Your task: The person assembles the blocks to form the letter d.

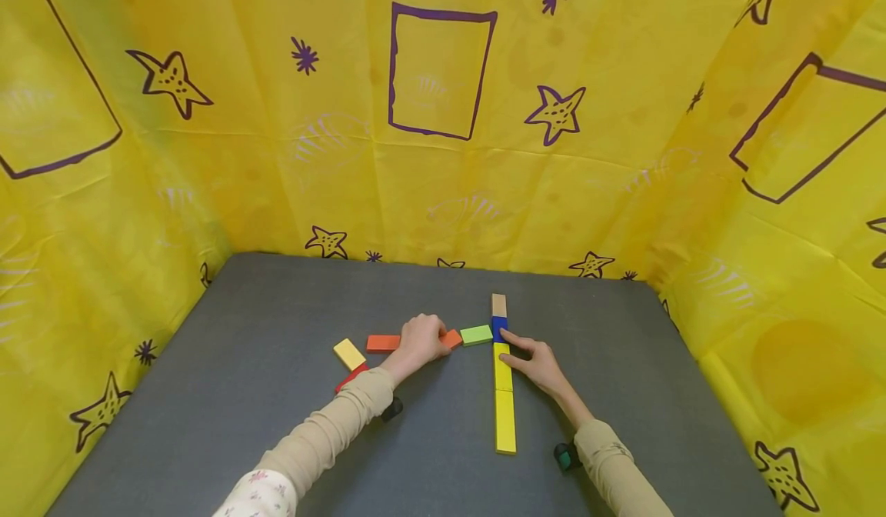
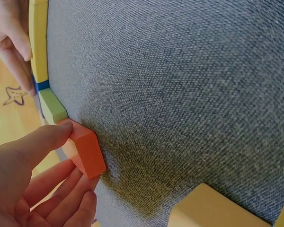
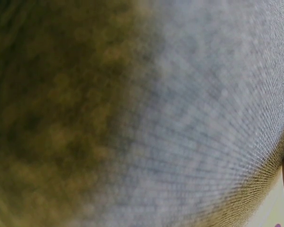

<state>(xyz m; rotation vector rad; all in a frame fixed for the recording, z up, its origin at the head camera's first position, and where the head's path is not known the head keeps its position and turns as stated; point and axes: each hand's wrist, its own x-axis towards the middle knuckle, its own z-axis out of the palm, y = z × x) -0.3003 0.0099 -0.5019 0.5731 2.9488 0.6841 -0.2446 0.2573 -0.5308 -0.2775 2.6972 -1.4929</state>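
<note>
Lying in the pinch of the left hand (image 1: 419,338), an orange block (image 1: 452,339) slants toward the left end of a green block (image 1: 476,335); the thumb crowds the seam, so contact is uncertain. The green block's far end meets a blue block (image 1: 499,326), across a column running toward the person. The left hand is nearer the orange block; the right hand (image 1: 540,365), beyond the column, holds nothing, its thumb and index slightly parted against a yellow block (image 1: 503,367) and the blue one. Fingers hide much of the orange block; a sleeve (image 1: 325,434) partly covers a red block (image 1: 351,378) on the tabletop (image 1: 277,301). The right wrist view is mostly blurred.
</note>
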